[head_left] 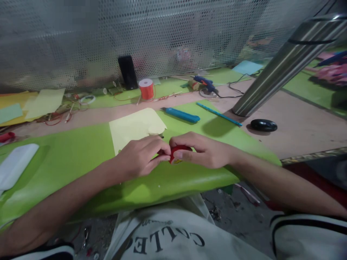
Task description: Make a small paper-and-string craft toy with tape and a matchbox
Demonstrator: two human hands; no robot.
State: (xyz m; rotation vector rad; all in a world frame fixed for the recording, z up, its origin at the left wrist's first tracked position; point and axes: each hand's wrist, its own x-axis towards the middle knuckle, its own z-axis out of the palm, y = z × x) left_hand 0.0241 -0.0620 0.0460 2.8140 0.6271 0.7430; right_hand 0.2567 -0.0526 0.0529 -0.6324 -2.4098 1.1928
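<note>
A small red rounded object (181,148), with some yellow and white on its lower side, is held over the front of the green work surface (81,144). My right hand (203,150) is closed around it, thumb pressed on the near face. The fingertips of my left hand (141,155) pinch at its left edge. My fingers cover part of it, so its exact kind cannot be made out. Just behind my left hand lies a pale yellow paper sheet (127,124), with a small round cut piece (157,128) by its right edge.
Beyond my hands lie a blue cutter knife (181,115) and a thin blue stick (218,113). A steel flask (282,68) stands at right beside a black mouse-like object (263,125). Farther back are an orange thread spool (146,89), a phone (128,72) and a glue gun (205,83).
</note>
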